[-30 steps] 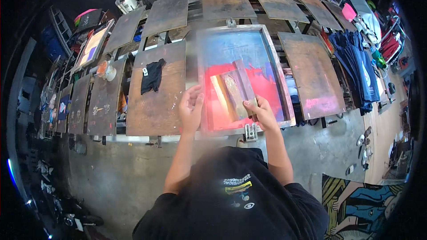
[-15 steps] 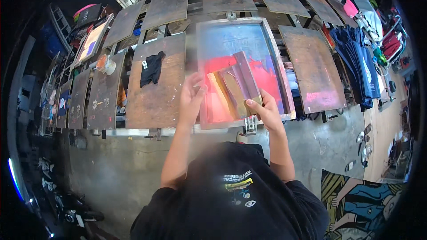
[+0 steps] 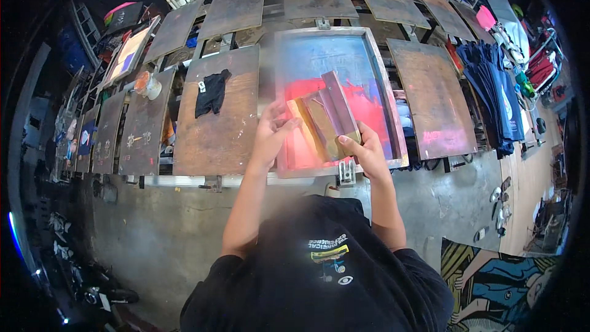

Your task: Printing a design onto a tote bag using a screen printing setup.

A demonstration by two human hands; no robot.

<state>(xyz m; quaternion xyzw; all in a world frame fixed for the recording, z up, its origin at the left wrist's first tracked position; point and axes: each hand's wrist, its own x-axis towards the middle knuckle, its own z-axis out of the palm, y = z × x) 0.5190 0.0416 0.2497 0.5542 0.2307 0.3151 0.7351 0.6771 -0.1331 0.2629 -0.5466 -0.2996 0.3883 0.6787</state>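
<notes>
My right hand (image 3: 364, 147) grips the near end of a wooden squeegee (image 3: 339, 106), thumb on top. The squeegee is stained purple and brown, with a yellowish strip along its left side. It is held tilted over a screen printing frame (image 3: 386, 86). My left hand (image 3: 270, 136) is beside the yellowish strip, fingers apart and slightly blurred. Its thumb points at the strip; whether it touches is unclear. On the frame's blue mesh (image 3: 335, 52) lies bright pink-red ink (image 3: 372, 114), partly hidden behind the squeegee.
Wooden print boards (image 3: 215, 141) surround the frame. A small black garment (image 3: 212, 93) lies on the left one. Farther left stands an ink-stained tub (image 3: 147, 86). Metal clamps (image 3: 347, 172) sit at the frame's near edge. Dark blue garments (image 3: 491, 92) hang at the right.
My left hand has moved right, closer to the squeegee's yellowish side. The right hand keeps its grip, and the squeegee has barely moved.
</notes>
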